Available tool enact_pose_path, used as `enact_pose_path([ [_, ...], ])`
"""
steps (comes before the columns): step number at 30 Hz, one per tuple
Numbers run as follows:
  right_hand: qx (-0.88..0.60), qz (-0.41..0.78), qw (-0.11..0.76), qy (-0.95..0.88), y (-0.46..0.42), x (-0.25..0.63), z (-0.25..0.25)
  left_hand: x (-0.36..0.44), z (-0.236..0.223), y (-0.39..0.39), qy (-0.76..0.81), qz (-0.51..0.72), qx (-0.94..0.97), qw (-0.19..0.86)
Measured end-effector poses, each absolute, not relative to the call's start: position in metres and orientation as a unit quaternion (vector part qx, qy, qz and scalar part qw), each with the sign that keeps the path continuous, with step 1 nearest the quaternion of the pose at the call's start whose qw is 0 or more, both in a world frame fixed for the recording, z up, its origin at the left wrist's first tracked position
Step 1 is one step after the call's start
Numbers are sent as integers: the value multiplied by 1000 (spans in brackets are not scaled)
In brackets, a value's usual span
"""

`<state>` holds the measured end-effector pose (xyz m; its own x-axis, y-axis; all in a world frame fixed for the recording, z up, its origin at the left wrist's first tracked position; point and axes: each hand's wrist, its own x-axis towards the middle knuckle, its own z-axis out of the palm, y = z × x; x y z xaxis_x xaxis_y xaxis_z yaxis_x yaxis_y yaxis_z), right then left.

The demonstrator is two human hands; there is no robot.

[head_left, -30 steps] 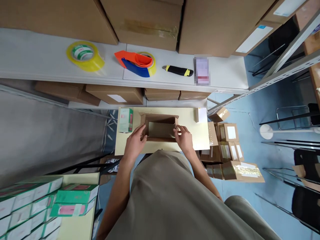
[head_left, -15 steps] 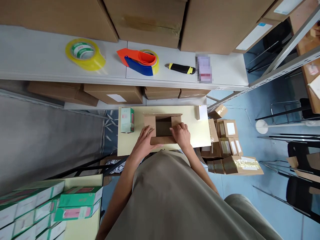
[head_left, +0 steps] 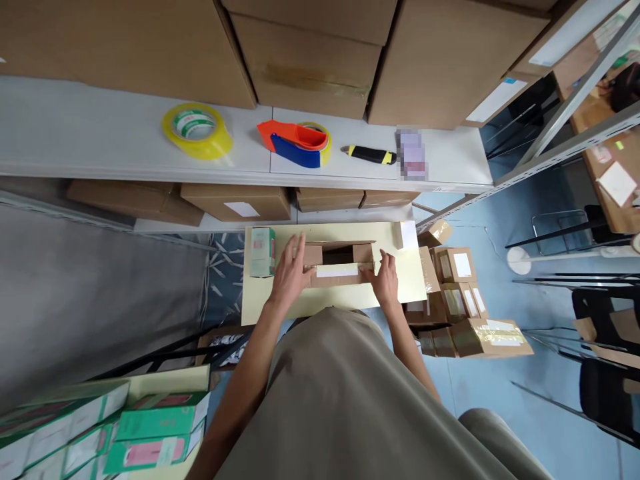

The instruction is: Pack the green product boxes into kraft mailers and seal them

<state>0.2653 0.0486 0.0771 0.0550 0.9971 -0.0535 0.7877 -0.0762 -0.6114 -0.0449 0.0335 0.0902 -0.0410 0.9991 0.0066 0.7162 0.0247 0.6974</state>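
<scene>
A small brown cardboard box (head_left: 335, 279) lies on the pale yellow table in front of me. Its short side flaps are folded in, and the near long flap, which bears a white label, partly covers the dark opening. My left hand (head_left: 290, 275) grips the box's left end, thumb at the near corner and fingers along the side. At the opposite end, my right hand (head_left: 385, 279) holds the right near corner between thumb and curved fingers. A green and white product box (head_left: 263, 253) stands left of my left hand.
On the shelf above lie a yellow tape roll (head_left: 197, 132), an orange and blue tape dispenser (head_left: 295, 142) and a utility knife (head_left: 370, 155). A small white box (head_left: 406, 235) sits at the table's right corner. Packed cartons (head_left: 455, 265) stack at right; green boxes (head_left: 155, 423) fill the lower left.
The box's short side flaps have been folded inward, then the near labelled flap came over the opening. Both hands have moved from the flaps to the box's ends.
</scene>
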Motion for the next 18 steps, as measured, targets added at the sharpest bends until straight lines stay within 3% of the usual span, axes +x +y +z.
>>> enact_pose_path([
  [5,-658,308,248,-641,46,269,76,-49,86,28,630,262,672,288],
  [13,-664,405,280,-563,60,276,63,-37,57,14,686,382,537,309],
  [18,-650,527,254,-485,80,297,39,-36,20,21,696,456,349,431],
])
